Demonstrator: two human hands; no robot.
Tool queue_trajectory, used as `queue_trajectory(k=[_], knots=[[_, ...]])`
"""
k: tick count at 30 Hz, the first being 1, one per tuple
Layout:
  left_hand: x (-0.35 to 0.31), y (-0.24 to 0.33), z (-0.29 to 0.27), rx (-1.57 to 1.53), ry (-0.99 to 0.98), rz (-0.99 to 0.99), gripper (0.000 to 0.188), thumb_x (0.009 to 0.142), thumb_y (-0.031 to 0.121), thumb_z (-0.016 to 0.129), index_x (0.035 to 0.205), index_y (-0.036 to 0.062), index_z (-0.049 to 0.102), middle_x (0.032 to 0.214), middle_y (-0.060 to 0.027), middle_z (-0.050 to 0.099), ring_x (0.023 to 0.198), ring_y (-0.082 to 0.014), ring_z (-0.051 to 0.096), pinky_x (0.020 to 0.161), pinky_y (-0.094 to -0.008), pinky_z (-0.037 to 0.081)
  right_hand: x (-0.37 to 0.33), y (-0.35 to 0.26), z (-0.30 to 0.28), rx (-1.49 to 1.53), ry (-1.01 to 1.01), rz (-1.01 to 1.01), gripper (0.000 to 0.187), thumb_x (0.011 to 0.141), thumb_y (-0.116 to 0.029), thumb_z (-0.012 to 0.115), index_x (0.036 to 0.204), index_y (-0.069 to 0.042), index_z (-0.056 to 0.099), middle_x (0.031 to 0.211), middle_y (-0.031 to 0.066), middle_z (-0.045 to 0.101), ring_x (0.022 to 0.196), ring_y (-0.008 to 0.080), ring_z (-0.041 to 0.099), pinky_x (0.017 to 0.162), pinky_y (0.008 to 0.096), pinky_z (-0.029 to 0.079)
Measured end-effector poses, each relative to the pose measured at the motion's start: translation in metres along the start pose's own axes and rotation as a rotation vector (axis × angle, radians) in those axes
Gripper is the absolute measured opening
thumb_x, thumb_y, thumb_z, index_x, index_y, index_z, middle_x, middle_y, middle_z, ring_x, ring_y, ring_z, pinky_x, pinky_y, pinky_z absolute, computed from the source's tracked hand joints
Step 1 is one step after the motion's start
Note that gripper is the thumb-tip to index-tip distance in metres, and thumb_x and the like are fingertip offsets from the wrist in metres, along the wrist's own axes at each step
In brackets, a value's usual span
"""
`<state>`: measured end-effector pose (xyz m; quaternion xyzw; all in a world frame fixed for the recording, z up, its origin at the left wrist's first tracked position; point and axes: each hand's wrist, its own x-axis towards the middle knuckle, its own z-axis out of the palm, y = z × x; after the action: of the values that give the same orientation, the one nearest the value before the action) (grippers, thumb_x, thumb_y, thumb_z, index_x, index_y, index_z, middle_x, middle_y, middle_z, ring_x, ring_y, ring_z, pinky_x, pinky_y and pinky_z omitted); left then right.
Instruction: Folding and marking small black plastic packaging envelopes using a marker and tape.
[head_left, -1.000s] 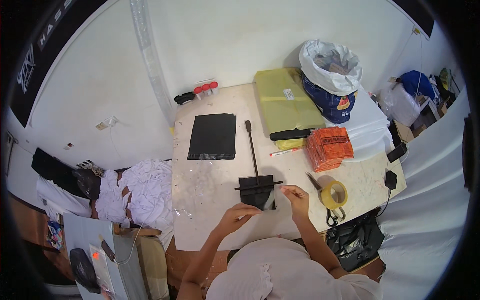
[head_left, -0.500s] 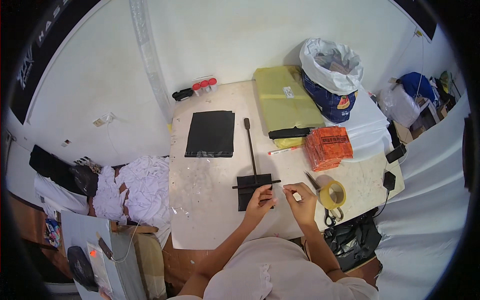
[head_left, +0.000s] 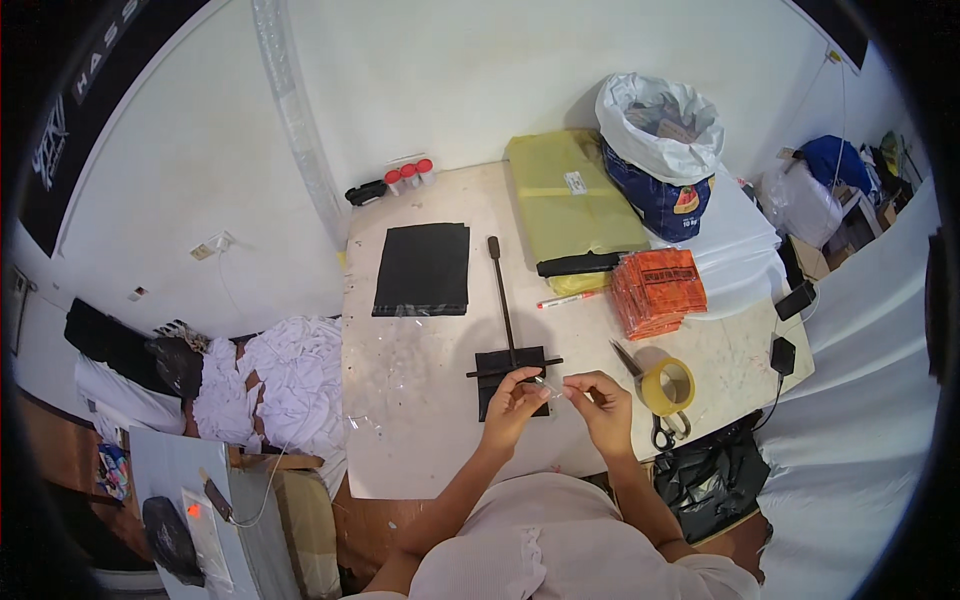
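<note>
A small clear strip (head_left: 553,387), looking like tape or plastic film, is stretched between my two hands. My left hand (head_left: 512,412) pinches one end of it, and my right hand (head_left: 603,412) pinches the other. Below them on the table lies a folded black piece (head_left: 492,395), partly hidden by my left hand. Across that piece rests a dark T-shaped metal tool (head_left: 503,300), its long shaft pointing away from me and its crossbar near my fingers. Left of the tool sits a flat stack of black sheets (head_left: 424,265).
To the right are a yellow tape roll (head_left: 668,388), scissors (head_left: 664,438) and a stack of orange packets (head_left: 658,290). Behind them stand a yellow-wrapped bundle (head_left: 560,200) and an open blue-and-white sack (head_left: 660,180). A red-and-white marker (head_left: 566,300) lies mid-table. Red-capped containers (head_left: 408,177) stand at the back.
The clear strip now shows plainly between my fingers. My left hand has turned slightly, its fingertips pointing toward the right hand. The black piece and the tool have stayed in place.
</note>
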<state>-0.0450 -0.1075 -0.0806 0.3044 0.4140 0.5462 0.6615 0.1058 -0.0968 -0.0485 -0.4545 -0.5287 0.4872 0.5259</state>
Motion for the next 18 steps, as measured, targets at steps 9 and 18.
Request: queue_trajectory(k=[9, 18], knots=[[-0.01, 0.023, -0.011, 0.163, -0.082, 0.03, 0.044, 0.078, 0.003, 0.067, 0.117, 0.0041, 0.045, 0.08, -0.002, 0.058, 0.076, -0.0072, 0.054, 0.072, -0.0208, 0.043, 0.007, -0.023, -0.008, -0.098, 0.037, -0.068, 0.015, 0.074, 0.009, 0.063, 0.086, 0.001, 0.066, 0.081, 0.0061, 0.062, 0.075, 0.0096, 0.056, 0.067, 0.0201, 0.042], [-0.02, 0.046, -0.022, 0.351, -0.226, 0.016, 0.043, 0.078, 0.002, 0.066, 0.116, 0.005, 0.047, 0.076, 0.0014, 0.052, 0.077, -0.0066, 0.051, 0.075, -0.0205, 0.041, 0.008, -0.031, -0.009, -0.137, -0.07, -0.077, 0.015, 0.073, 0.007, 0.066, 0.086, 0.0, 0.067, 0.08, 0.0054, 0.063, 0.072, 0.0099, 0.056, 0.064, 0.0208, 0.042]])
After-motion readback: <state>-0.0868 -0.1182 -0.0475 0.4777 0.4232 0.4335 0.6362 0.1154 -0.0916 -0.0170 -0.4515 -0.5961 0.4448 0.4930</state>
